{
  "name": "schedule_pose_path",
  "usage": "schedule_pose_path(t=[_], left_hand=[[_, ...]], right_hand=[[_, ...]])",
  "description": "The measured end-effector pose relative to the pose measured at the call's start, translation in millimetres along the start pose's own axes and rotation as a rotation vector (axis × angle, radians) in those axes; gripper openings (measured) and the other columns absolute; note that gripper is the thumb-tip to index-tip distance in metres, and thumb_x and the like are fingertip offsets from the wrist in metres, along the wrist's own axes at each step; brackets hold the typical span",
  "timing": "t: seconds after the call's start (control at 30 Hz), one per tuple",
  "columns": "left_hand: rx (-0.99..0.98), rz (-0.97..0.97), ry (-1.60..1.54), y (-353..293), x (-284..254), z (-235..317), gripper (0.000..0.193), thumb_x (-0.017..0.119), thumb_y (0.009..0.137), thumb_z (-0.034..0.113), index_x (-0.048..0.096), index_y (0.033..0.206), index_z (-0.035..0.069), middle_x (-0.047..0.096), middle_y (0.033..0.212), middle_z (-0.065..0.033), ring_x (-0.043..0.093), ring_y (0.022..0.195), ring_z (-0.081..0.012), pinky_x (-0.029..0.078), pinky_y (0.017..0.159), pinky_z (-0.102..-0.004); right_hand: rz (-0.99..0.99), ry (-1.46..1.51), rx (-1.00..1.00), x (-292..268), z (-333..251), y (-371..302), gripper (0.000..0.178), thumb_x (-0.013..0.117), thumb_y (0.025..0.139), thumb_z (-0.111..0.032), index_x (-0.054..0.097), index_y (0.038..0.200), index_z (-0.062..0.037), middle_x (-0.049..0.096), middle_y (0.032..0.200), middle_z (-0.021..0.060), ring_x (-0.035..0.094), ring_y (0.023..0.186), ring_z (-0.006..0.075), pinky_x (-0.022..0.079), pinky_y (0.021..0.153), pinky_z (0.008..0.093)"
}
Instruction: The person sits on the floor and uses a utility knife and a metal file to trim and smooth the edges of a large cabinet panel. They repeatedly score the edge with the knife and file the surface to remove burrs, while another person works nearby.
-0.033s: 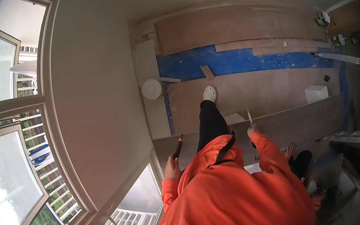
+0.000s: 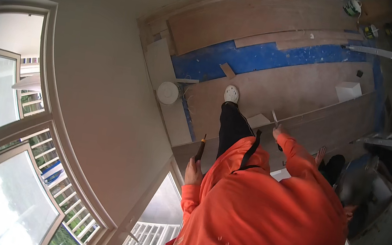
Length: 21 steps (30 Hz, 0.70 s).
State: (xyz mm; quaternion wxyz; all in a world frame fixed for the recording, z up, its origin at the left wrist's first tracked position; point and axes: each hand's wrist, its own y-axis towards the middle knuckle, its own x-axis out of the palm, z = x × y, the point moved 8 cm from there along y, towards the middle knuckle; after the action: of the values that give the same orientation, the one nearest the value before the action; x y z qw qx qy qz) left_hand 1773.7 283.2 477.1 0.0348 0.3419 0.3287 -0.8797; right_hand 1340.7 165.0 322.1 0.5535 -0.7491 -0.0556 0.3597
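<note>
My left hand [image 2: 193,173], low beside the doorway, is closed round a dark-handled tool [image 2: 200,150]. The tool has an orange band and a short thin tip pointing away from me; its exact kind is unclear. To the right, my right hand [image 2: 277,131] grips a narrow-bladed tool [image 2: 275,117] over the wooden boards. Its pale blade points away, and a dark end shows below the hand. A pale flat piece [image 2: 258,121] lies just left of that blade. My foot in a white clog [image 2: 231,94] stands on the brown floor sheet [image 2: 281,87].
A round white tub [image 2: 168,92] stands by the left wall. Blue floor covering [image 2: 265,57] shows between sheets. A white box [image 2: 348,92], ladder [image 2: 386,55] and another person's foot [image 2: 321,154] are at right. Open windows [image 2: 16,192] line the left.
The whole view has shifted slightly. My left hand and its tool sit a little farther right and higher in the picture. Both hands keep their tools.
</note>
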Motion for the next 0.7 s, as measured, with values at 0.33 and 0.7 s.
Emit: schedule_pose_path(t=[0.33,0.7], left_hand=[[0.658,-0.396,0.212,230.7,-14.5,257.5,0.036,0.046,0.105,0.028,0.052,0.132,0.005,0.06,0.086,-0.0118,0.059,0.074,-0.0228,0.048,0.068,-0.0379],[0.966,-0.642,0.507,428.9,98.3,393.9,0.036,0.045,0.105,0.025,0.05,0.134,0.003,0.064,0.103,-0.0246,0.062,0.094,-0.0418,0.049,0.082,-0.0472]], right_hand=[[0.234,0.379,-0.114,-23.1,-54.9,-26.0,0.029,0.047,0.098,-0.025,0.042,0.114,-0.0011,0.064,0.102,0.0356,0.062,0.095,0.0544,0.048,0.084,0.0596],[0.514,0.863,0.297,39.5,-95.6,6.6,0.041,0.05,0.098,-0.034,0.039,0.13,-0.0115,0.067,0.096,0.033,0.064,0.093,0.0531,0.049,0.081,0.0608]])
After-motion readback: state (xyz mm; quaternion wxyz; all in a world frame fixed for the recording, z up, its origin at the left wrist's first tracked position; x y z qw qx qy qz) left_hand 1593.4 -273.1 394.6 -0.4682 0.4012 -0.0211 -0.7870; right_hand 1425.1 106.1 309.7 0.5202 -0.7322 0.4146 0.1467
